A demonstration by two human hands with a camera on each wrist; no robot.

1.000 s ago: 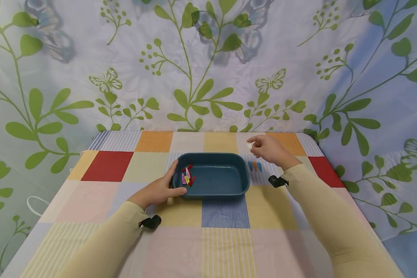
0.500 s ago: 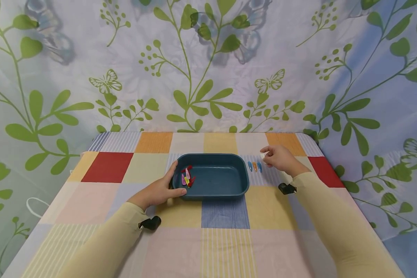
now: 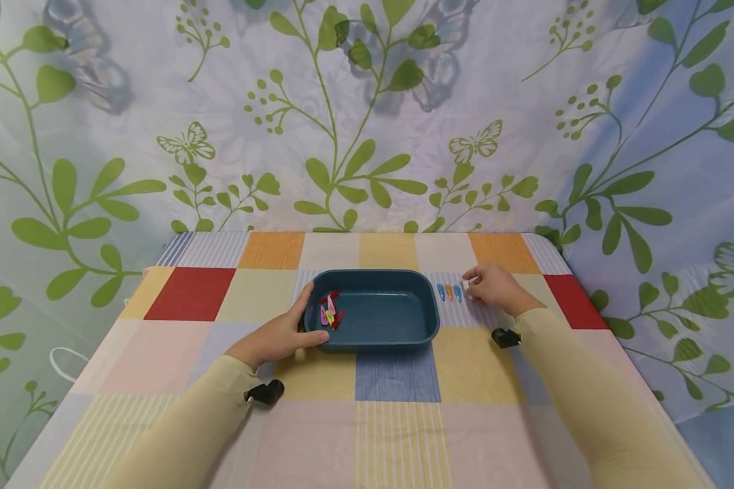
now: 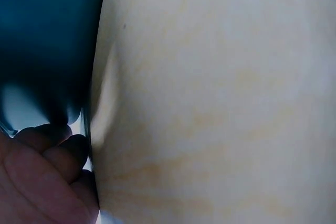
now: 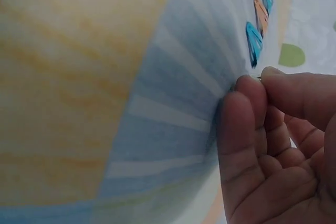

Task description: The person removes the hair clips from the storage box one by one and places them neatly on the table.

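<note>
The pale sliver (image 3: 465,284) is in the right grip (image 3: 494,288). Beside it, the row of clips (image 3: 449,293) runs blue, orange, blue. The tray (image 3: 382,319) at the left grip (image 3: 279,334) is dark teal, its heaped clips (image 3: 331,307) red, pink and yellow. Below both grips, the worktop cloth (image 3: 397,373) is patchwork, plain and striped, partly red, orange and blue. Beyond, pale fabric (image 3: 367,129) bears green leaves.

Homelike spot — patchwork tablecloth (image 3: 306,441) (leafy curtain (image 3: 220,102))
</note>
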